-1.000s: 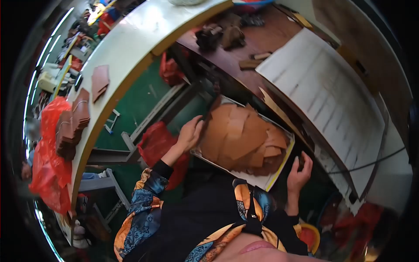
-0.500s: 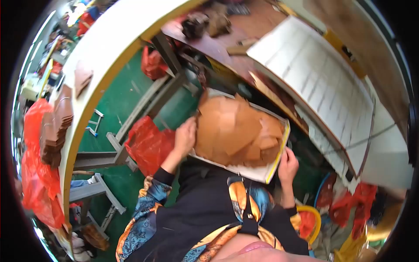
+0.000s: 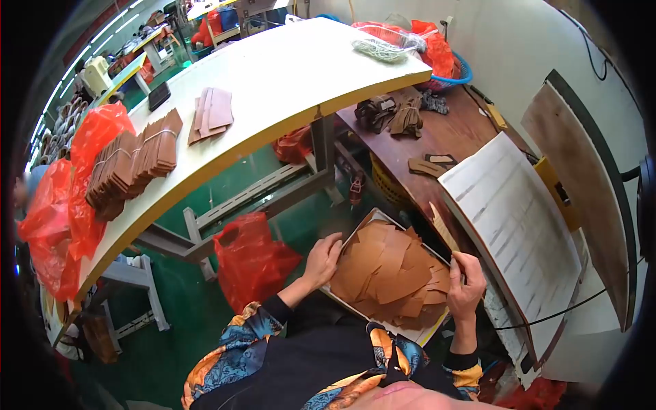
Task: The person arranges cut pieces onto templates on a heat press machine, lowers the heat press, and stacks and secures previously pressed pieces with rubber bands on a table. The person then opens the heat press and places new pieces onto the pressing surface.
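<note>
A shallow white box (image 3: 429, 336) with a yellow edge rests across my lap, heaped with loose brown leather-like pieces (image 3: 384, 270). My left hand (image 3: 322, 261) is closed on the box's left rim. My right hand (image 3: 466, 283) is at the box's right side, thumb and fingers pinched together. Whether anything thin is between those fingers cannot be made out. Just beyond that hand a narrow wooden strip (image 3: 443, 228) sticks out from the low table's edge.
Tied bundles of brown pieces (image 3: 133, 158), flat pink-brown pieces (image 3: 210, 115) and a phone (image 3: 159, 96) lie on the curved white table (image 3: 273, 65). To the right are a brown low table (image 3: 403, 154) and a tilted white board (image 3: 512, 225). A red bag (image 3: 253, 260) sits on the floor.
The view has swung, showing more of the white table. My right hand has left the box's lower right corner and moved up along its right side. My left hand stays on the rim.
</note>
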The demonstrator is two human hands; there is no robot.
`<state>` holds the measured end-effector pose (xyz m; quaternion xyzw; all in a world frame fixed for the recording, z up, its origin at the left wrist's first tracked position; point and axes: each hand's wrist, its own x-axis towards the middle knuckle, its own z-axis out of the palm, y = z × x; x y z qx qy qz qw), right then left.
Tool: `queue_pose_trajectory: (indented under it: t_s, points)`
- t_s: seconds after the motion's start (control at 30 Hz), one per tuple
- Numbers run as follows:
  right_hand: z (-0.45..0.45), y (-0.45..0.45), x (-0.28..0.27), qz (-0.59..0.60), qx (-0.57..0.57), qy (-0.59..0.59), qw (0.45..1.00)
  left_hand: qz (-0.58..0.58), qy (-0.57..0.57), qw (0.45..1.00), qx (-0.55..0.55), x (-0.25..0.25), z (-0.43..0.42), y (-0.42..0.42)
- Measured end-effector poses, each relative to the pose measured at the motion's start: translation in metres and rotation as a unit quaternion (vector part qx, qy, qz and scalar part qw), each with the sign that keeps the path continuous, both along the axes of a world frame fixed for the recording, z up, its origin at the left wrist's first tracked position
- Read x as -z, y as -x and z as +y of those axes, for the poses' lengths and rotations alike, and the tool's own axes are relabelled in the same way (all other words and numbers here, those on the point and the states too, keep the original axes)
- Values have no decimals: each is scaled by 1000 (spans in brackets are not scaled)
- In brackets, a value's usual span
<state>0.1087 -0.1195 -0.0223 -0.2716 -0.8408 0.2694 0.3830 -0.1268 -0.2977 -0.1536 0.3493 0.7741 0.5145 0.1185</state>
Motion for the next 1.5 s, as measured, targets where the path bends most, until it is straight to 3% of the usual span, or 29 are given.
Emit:
queue_pose_trajectory:
  t_s: [0.23, 0.5, 0.6, 0.7, 0.83, 0.93, 1.03, 1.07, 1.13, 1.23, 1.33, 1.43, 1.5]
  points:
    - [15, 20, 3, -26, -50, -22, 998, 6, -34, 999, 38, -31, 44, 42]
    - [20, 16, 0, -72, 15, -4, 997, 251, -135, 937, 200, -13, 269, 86]
    - [23, 13, 7, -96, 38, 3, 995, 408, -12, 885, 225, 3, 352, 79]
    - [25, 11, 12, -106, 58, 7, 993, 359, 201, 855, 317, -23, 395, 73]
    - [24, 9, 11, -129, 82, 30, 988, 414, 161, 850, 284, -17, 403, 68]
    - [24, 8, 12, -131, 88, 31, 987, 315, 118, 912, 235, -2, 400, 79]
    - [26, 6, 8, -120, 84, 23, 989, 145, -4, 974, 175, -15, 372, 109]
    - [27, 5, 6, -112, 81, 21, 990, -3, -63, 975, 215, -26, 356, 114]
    - [32, 2, 4, -92, 80, 46, 992, -289, -174, 899, 279, -54, 317, 119]
    - [48, 6, 4, -36, 85, 133, 987, -492, -178, 758, 389, -81, 259, 95]
    - [63, 23, -15, 76, 48, 296, 951, -548, -185, 670, 466, -101, 223, 44]
    - [73, 23, -29, 174, -28, 396, 901, -527, -129, 673, 503, -117, 197, -9]
    - [68, 11, -36, 189, -63, 381, 903, -532, -63, 669, 516, -115, 189, -40]
